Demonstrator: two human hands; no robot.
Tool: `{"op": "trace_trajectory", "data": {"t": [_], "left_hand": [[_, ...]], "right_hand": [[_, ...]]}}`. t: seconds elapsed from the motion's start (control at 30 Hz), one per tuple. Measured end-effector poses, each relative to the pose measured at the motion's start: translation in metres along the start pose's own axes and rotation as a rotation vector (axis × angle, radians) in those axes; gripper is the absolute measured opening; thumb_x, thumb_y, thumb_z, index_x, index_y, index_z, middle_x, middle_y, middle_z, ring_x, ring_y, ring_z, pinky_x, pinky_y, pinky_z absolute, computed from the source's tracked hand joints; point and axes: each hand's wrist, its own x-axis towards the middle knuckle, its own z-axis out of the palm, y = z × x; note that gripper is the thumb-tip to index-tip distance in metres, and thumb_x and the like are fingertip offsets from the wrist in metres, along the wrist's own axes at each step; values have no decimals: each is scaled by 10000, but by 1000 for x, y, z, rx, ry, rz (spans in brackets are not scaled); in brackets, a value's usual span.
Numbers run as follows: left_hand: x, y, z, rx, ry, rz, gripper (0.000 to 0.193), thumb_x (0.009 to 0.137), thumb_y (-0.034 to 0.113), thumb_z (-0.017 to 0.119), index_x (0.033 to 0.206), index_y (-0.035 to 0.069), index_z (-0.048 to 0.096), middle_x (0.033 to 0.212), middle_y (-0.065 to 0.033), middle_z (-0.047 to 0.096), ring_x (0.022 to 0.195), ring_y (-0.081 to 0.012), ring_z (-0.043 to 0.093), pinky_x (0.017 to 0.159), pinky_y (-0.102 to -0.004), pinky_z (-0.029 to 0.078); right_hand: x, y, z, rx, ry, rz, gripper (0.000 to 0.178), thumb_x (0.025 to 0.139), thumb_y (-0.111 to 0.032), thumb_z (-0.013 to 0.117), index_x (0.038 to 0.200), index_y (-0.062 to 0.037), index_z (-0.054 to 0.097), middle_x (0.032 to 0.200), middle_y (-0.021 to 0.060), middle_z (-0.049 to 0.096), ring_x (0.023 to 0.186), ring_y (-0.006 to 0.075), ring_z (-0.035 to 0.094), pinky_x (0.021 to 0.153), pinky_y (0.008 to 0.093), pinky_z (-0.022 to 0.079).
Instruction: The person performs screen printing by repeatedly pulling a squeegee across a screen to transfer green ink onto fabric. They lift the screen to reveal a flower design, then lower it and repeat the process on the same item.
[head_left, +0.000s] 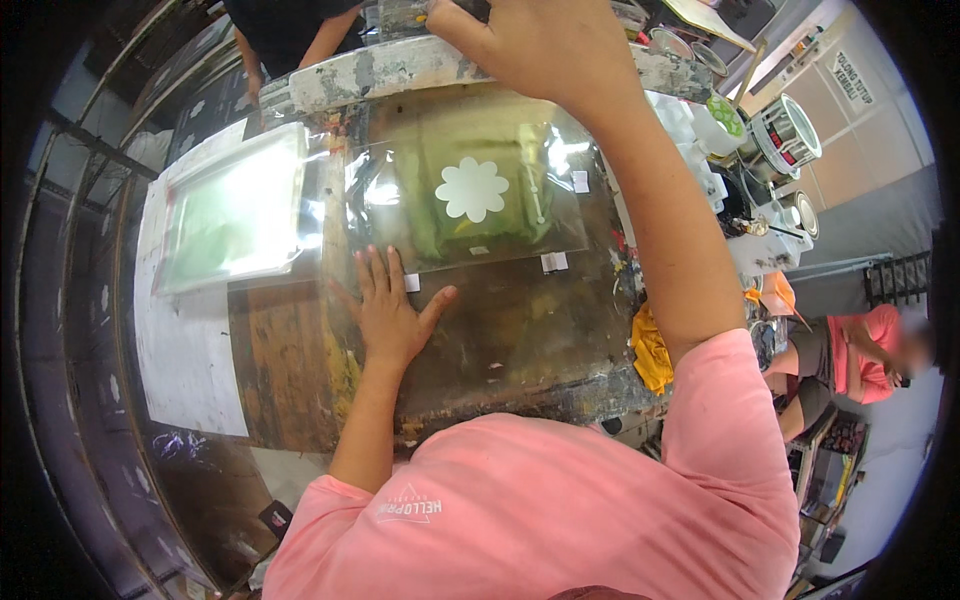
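My left hand (385, 315) lies flat on the worn, paint-stained table (480, 345), with its fingers spread. Its fingertips touch or nearly touch the near left edge of a clear plastic sheet (400, 235). A white flower shape (472, 190) shows in the middle of that sheet, over a greenish area. Small white tabs (554, 262) sit along the sheet's edges. My right arm reaches across the right side, and my right hand (545, 45) is above the far edge, near a paint-spattered bar (390, 72). Its thumb shows; the other fingers are cut off by the picture's top.
A pale-framed, shiny panel (235, 210) lies at left on white paper (185, 370). At right stand paint cans (785, 135) and plastic containers (690, 150), with a yellow cloth (652, 350) nearer. One person in dark clothes (290, 25) stands beyond; another (850, 350) is at far right.
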Motion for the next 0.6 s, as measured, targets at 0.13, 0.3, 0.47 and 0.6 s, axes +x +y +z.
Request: {"op": "trace_trajectory", "data": {"t": [0.13, 0.3, 0.47, 0.6], "left_hand": [[17, 9, -25, -298, 58, 33, 1049, 884, 716, 654, 1525, -84, 431, 1591, -293, 422, 1524, -398, 351, 1233, -631, 148], [66, 21, -81, -597, 313, 16, 784, 891, 469, 806, 1365, -118, 594, 1409, -302, 606, 1349, -433, 566, 1130, -464, 445], [78, -25, -107, -711, 409, -104, 658, 939, 391, 765, 1356, -97, 617, 1350, -299, 649, 1261, -426, 638, 1094, -454, 482], [61, -78, -124, -648, 422, -228, 615, 942, 334, 770, 1390, -59, 617, 1366, -269, 657, 1288, -377, 637, 1104, -413, 473]], "right_hand": [[8, 2, 2, 5, 25, 7, 485, 904, -441, 573, 729, -7, 704, 733, 212, 698, 737, 385, 687, 788, 508, 460], [17, 8, 4, 10, 13, 17, 468, 898, -451, 585, 776, -20, 718, 760, 215, 702, 746, 399, 684, 770, 518, 474], [8, 3, 2, -47, -60, 14, 480, 957, -460, 568, 1065, -28, 745, 1004, 181, 748, 939, 375, 686, 854, 469, 440], [2, 9, 8, -90, -59, 4, 499, 975, -482, 566, 1136, -43, 741, 1028, 189, 745, 968, 371, 684, 908, 451, 449]]}}
